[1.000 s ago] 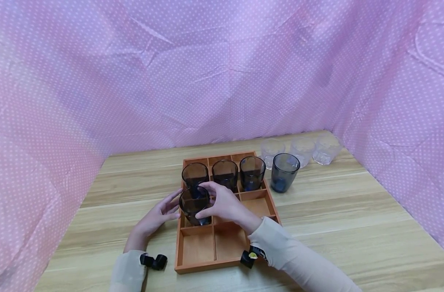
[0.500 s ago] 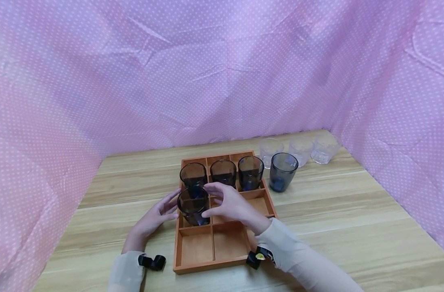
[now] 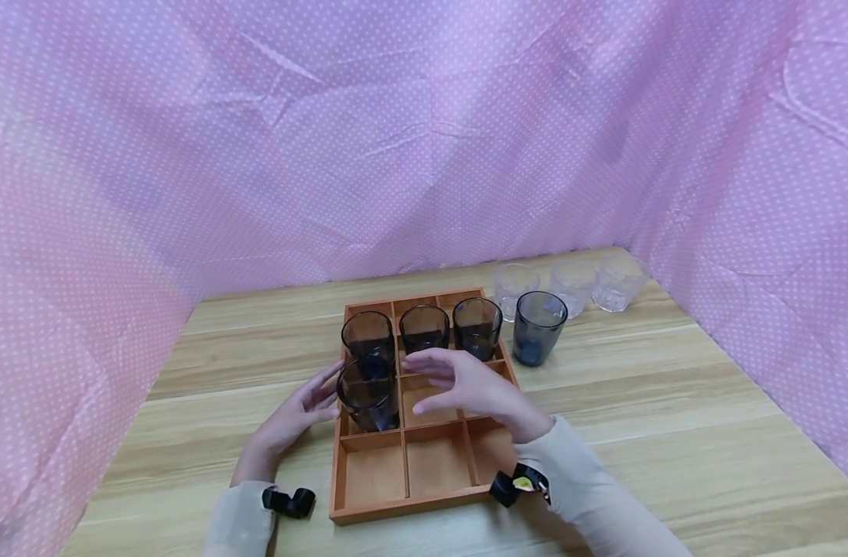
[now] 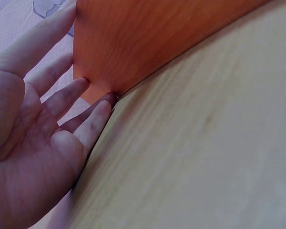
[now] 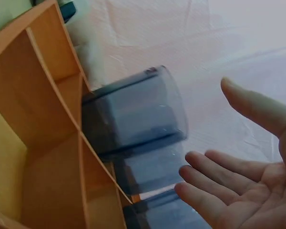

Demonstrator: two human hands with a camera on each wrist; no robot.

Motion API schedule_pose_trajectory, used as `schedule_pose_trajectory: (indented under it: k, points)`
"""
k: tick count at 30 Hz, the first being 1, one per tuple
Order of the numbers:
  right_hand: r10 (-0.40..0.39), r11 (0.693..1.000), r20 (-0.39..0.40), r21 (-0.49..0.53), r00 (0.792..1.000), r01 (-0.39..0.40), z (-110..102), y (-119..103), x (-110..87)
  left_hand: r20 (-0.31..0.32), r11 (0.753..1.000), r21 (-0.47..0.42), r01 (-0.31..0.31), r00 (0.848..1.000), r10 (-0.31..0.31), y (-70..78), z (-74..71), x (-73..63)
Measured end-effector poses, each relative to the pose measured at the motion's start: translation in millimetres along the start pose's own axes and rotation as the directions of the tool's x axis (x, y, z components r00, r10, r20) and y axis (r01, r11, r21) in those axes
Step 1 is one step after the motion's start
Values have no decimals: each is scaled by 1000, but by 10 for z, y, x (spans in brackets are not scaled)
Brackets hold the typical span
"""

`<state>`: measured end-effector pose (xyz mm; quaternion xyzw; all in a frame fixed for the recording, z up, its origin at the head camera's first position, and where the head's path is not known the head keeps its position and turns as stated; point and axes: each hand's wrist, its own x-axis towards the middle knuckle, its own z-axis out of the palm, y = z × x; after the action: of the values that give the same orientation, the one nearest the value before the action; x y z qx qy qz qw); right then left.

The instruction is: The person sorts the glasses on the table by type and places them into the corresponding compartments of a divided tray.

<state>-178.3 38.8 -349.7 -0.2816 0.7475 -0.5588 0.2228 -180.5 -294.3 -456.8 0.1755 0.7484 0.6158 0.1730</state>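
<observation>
A divided wooden box (image 3: 371, 507) holds several dark glass tumblers: a row of three at the back and one tumbler (image 3: 368, 398) in the left middle compartment, also seen as a dark tumbler (image 5: 138, 114) in the right wrist view. My left hand (image 3: 292, 418) touches the outer left side of the box with extended fingers; in the left wrist view its fingertips (image 4: 81, 83) meet the wooden wall. My right hand (image 3: 466, 387) hovers over the middle compartments with fingers spread, apart from the front tumbler. It holds nothing, as the right wrist view shows the bare palm (image 5: 271, 191).
One dark tumbler (image 3: 538, 333) stands on the table right of the box. Behind it are three clear glasses, including one at the far right (image 3: 617, 286). Pink dotted cloth (image 3: 424, 155) hangs around the wooden table (image 3: 640, 402).
My right hand has let go of the front left tumbler and drawn away to the right. The left hand stays by the box's left side.
</observation>
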Motion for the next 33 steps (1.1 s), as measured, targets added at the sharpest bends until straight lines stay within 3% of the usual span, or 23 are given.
schedule_pose_trajectory:
  k: [7,12,26,33]
  points:
    - [-56,998,68,-14,996,58,-145,36,-93,-1,1000,-3,24,1000,-24,-17,-11,-1]
    - [-46,999,68,6,997,46,-261,10,-181,6,1000,-15,17,1000,-17,-27,-18,1]
    - [-100,993,-28,60,995,102,-603,37,-381,4,999,-35,24,1000,-24,-30,-33,8]
    - [-115,993,-149,12,982,119,-774,81,-464,2,999,-26,24,1000,-24,-20,-32,26]
